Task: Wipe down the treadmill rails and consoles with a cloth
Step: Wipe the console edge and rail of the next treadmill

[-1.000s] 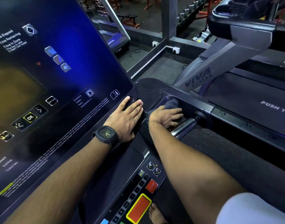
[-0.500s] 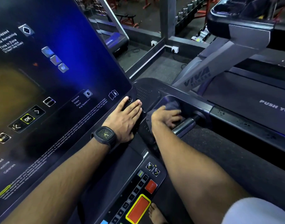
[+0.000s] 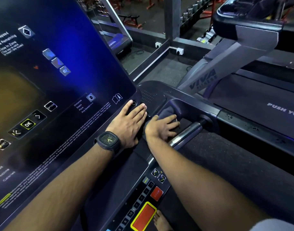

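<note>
The treadmill's big dark console screen (image 3: 59, 90) fills the left of the view. My left hand (image 3: 128, 124), with a black watch on the wrist, lies flat with fingers spread on the console's lower right corner. Just right of it, my right hand (image 3: 161, 128) presses a dark grey cloth (image 3: 168, 111) into the recessed tray of the console's right wing (image 3: 184, 100). A metal handlebar (image 3: 186, 134) runs out from under my right fingers. The right side rail (image 3: 253, 120) extends away to the right.
A button panel with a red and yellow stop pad (image 3: 143, 215) sits below my arms. My bare foot (image 3: 161, 220) shows on the belt. A second treadmill (image 3: 243, 30) stands to the right. Wall sockets (image 3: 179, 51) and gym racks lie beyond.
My right hand has shifted slightly with the cloth inside the tray. My left hand stays put on the console corner.
</note>
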